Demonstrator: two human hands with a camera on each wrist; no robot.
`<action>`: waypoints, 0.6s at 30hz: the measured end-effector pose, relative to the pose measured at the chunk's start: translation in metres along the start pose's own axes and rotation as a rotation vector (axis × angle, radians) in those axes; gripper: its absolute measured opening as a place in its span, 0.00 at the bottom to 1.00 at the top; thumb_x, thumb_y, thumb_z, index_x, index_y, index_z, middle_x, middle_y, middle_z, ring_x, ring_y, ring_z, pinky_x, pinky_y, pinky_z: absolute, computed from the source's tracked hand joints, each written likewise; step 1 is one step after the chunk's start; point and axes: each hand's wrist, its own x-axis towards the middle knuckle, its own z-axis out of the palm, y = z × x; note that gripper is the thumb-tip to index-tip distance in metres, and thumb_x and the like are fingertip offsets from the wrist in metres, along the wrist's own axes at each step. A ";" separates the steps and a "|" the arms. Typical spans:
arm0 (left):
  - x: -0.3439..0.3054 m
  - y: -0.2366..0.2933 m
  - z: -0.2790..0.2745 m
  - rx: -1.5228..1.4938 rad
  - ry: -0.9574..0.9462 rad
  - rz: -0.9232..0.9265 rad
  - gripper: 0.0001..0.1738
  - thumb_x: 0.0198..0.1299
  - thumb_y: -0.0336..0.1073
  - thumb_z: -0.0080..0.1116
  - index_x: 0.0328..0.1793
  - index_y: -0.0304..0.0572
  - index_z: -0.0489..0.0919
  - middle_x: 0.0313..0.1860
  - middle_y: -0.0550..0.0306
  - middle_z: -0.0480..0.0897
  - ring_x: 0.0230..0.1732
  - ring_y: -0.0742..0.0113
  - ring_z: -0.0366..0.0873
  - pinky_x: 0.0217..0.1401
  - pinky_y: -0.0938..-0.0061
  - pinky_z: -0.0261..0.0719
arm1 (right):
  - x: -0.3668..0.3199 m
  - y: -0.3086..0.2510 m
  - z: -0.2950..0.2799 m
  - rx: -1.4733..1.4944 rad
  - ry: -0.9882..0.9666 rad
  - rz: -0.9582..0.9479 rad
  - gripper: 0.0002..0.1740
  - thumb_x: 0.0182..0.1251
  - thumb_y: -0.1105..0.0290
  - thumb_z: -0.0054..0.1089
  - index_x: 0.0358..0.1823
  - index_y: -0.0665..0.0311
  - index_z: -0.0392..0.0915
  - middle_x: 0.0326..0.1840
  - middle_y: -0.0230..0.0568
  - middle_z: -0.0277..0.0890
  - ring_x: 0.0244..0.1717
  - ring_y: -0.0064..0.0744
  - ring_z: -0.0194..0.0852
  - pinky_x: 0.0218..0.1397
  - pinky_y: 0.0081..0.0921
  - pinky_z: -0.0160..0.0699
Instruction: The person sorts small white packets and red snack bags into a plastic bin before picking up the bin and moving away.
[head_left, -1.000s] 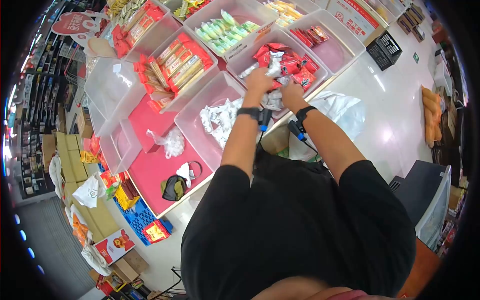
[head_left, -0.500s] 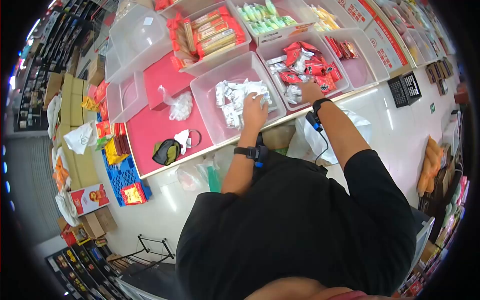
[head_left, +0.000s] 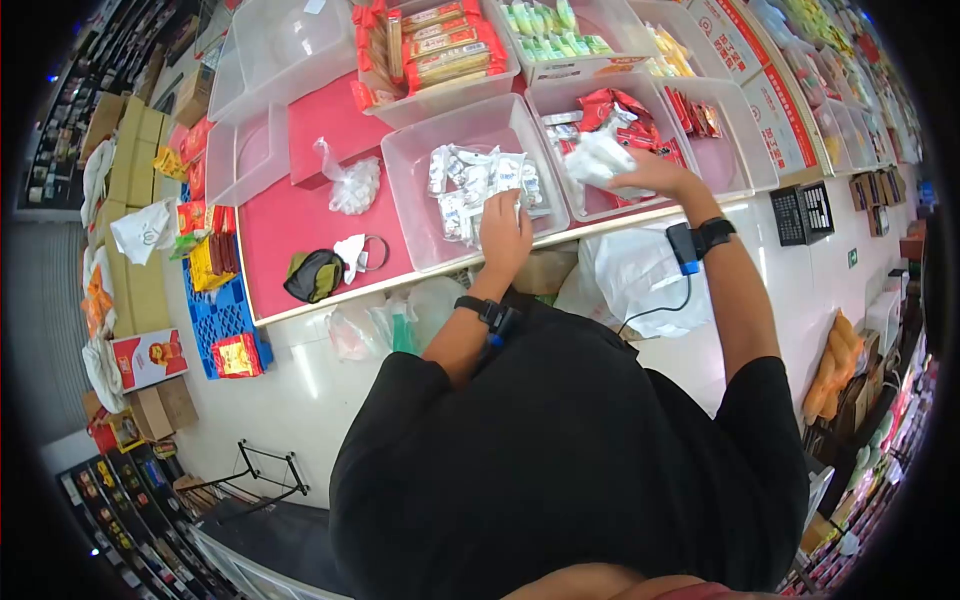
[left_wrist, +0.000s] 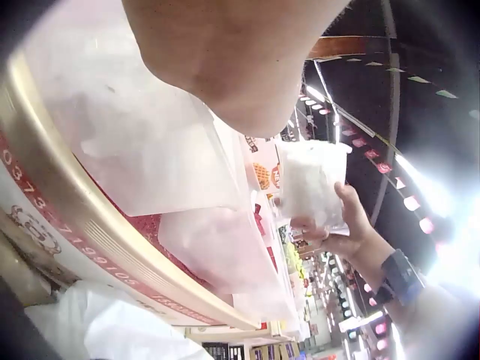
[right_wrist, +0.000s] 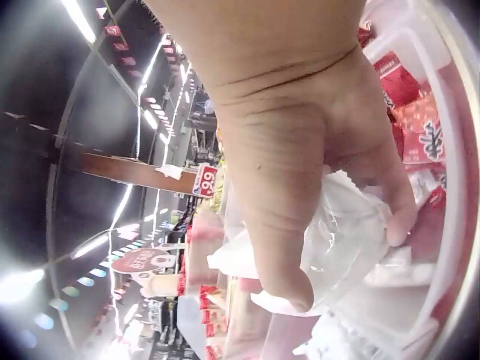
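As you face the red-topped table (head_left: 272, 242), with 12 o'clock straight ahead of your body, read the layout outward from its near edge. Nearest, at 1 o'clock and below that edge, is a large white plastic bag (head_left: 650, 272).

Your left hand (head_left: 507, 237) is at 11 o'clock, over the near part of a translucent bin (head_left: 408, 170). Its fingertips are at the loose pile of white packets (head_left: 462, 180) inside. You cannot tell whether these fingers are gripping a packet or are released: the grasp is hidden in the left wrist view and too small in the head view.

Your right hand (head_left: 655, 175) is between 12 and 1 o'clock, above the neighbouring bin (head_left: 600, 213). It grasps a white package (right_wrist: 345, 240), with the thumb on one side and fingers on the other, as the right wrist view shows. The package extends toward 9 o'clock from this hand; its contents cannot be made out. Red packets (head_left: 640, 132) lie in the bin beyond and around it.

Farther out, at 10 o'clock, a black and olive pouch (head_left: 316, 275) rests on the table. Just beyond it, toward 11 o'clock, sits a clear bag of white items (head_left: 356, 188). Farthest are red and gold packs (head_left: 450, 50) at 11 o'clock and green packets (head_left: 562, 42) at 12 o'clock, each group in its own container.
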 end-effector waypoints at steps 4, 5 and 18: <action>-0.003 -0.002 0.007 0.019 0.069 -0.124 0.21 0.57 0.27 0.52 0.58 0.32 0.68 0.50 0.43 0.74 0.50 0.50 0.73 0.53 0.61 0.70 | 0.027 -0.021 0.068 -0.252 0.039 -0.071 0.45 0.52 0.54 0.71 0.68 0.65 0.61 0.60 0.47 0.70 0.58 0.32 0.69 0.62 0.27 0.67; -0.005 -0.009 0.009 -0.152 0.164 -0.212 0.23 0.60 0.28 0.50 0.62 0.32 0.65 0.54 0.43 0.71 0.52 0.52 0.71 0.55 0.62 0.68 | 0.025 -0.040 0.082 -0.074 -0.065 -0.109 0.45 0.52 0.53 0.71 0.67 0.66 0.61 0.59 0.47 0.71 0.56 0.33 0.71 0.60 0.27 0.69; 0.006 0.002 -0.001 0.143 0.224 -0.245 0.27 0.56 0.35 0.57 0.63 0.40 0.70 0.62 0.39 0.64 0.64 0.42 0.59 0.67 0.51 0.51 | 0.071 0.082 0.068 -0.239 0.723 -0.023 0.32 0.50 0.57 0.69 0.54 0.66 0.72 0.43 0.52 0.79 0.43 0.46 0.80 0.46 0.40 0.78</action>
